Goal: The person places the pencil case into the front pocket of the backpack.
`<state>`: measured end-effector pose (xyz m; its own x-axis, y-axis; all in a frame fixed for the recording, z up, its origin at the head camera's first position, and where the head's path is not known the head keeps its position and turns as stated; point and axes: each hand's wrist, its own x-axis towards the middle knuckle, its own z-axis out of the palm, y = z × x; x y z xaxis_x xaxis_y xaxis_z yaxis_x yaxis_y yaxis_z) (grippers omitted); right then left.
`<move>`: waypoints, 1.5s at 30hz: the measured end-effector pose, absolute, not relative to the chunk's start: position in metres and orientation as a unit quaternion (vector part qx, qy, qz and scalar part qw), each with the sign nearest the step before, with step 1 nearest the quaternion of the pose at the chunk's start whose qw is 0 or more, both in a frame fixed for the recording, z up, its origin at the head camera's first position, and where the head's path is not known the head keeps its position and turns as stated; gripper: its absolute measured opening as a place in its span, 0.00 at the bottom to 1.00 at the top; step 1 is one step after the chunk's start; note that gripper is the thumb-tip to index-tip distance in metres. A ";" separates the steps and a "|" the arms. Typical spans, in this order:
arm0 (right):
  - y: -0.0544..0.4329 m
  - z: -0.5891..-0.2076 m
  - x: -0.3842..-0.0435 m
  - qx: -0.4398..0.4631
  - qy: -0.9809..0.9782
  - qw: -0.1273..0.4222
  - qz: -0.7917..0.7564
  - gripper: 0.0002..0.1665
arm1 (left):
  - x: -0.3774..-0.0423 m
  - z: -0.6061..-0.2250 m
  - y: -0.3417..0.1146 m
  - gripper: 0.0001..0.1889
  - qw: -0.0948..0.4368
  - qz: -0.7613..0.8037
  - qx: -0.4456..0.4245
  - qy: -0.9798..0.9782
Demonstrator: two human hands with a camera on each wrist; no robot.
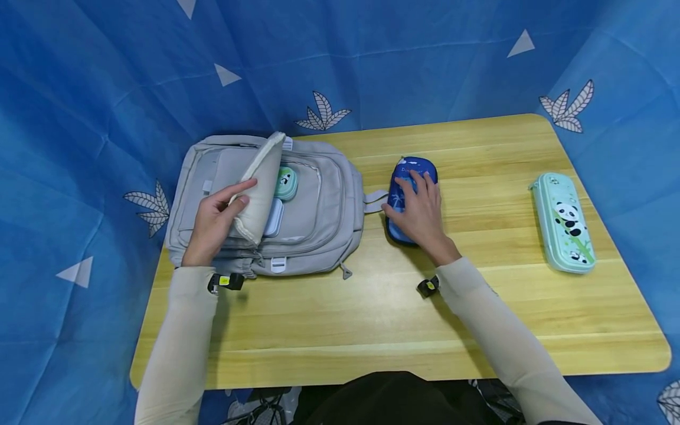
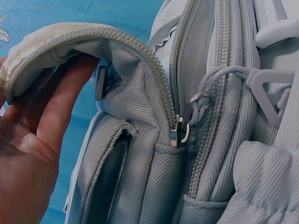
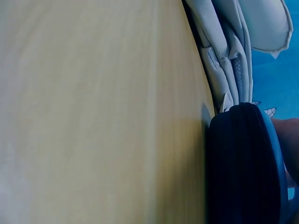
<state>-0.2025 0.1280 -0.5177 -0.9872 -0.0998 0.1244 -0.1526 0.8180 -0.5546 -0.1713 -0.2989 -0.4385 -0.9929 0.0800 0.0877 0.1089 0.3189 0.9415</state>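
Note:
A grey backpack (image 1: 330, 183) lies on the table at the left, its front pocket unzipped. My left hand (image 1: 212, 221) holds the edge of the pocket's pale flap (image 1: 262, 198) between thumb and fingers, folding it up. In the left wrist view, the fingers (image 2: 65, 107) reach under the flap's zipped rim. Beneath it show a round green panda case (image 1: 287, 183) and a light blue flat item (image 1: 274, 217), partly hidden. My right hand (image 1: 419, 212) rests over a dark blue pencil case (image 1: 406, 235), fingers spread across its top and thumb at its left edge.
A mint green panda pencil case (image 1: 565, 224) lies near the right side of the wooden table (image 1: 340, 330). The backpack's grey strap loop (image 1: 375, 200) reaches toward the blue pencil case. Blue patterned cloth (image 1: 404, 59) hangs behind the table.

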 end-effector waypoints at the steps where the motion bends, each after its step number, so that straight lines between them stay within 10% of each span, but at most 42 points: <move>1: 0.129 -0.518 -0.203 0.067 -0.953 0.043 0.294 0.43 | -0.171 -0.439 -0.299 0.19 0.013 -0.581 -0.058 -0.812; 45: 0.188 -0.516 -0.230 0.193 -0.940 -0.042 0.277 0.45 | -0.168 -0.439 -0.297 0.20 0.009 -0.583 -0.055 -0.811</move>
<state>-0.2297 0.1880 -0.5158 -0.9221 -0.3860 0.0284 -0.3396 0.7717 -0.5377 -0.1679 -0.2966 -0.4388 -0.9939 0.0776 0.0788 0.0994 0.3145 0.9440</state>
